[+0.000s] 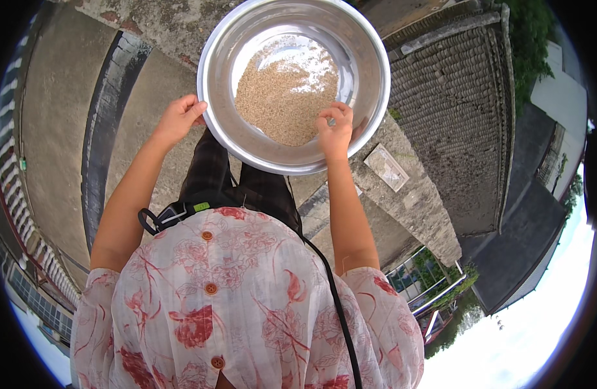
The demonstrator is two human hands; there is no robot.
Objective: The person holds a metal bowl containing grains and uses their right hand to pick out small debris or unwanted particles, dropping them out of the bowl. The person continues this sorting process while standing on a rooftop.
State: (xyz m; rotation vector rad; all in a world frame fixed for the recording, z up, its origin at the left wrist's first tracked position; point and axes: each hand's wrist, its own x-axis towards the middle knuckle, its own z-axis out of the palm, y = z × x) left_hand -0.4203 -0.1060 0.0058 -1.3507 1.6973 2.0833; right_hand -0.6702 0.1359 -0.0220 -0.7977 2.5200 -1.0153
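Note:
A wide silver metal basin (214,84) is in front of me at the top of the view. A layer of small tan grains (272,97) covers much of its bottom, and bare shiny metal shows toward the far side. My left hand (182,120) holds the basin's left rim, thumb on the edge, with the fingers partly hidden. Inside the basin, over the near right edge of the grains, my right hand (336,129) has its fingers curled together in a pinch. Whatever may be between those fingertips is too small to make out.
A rough concrete ledge (402,194) runs beneath the basin to the lower right, with a shallow rectangular tray (386,167) on it. Beyond is a tiled roof (447,123). A black cable (337,305) hangs down my floral shirt. A metal railing (434,292) stands at the right.

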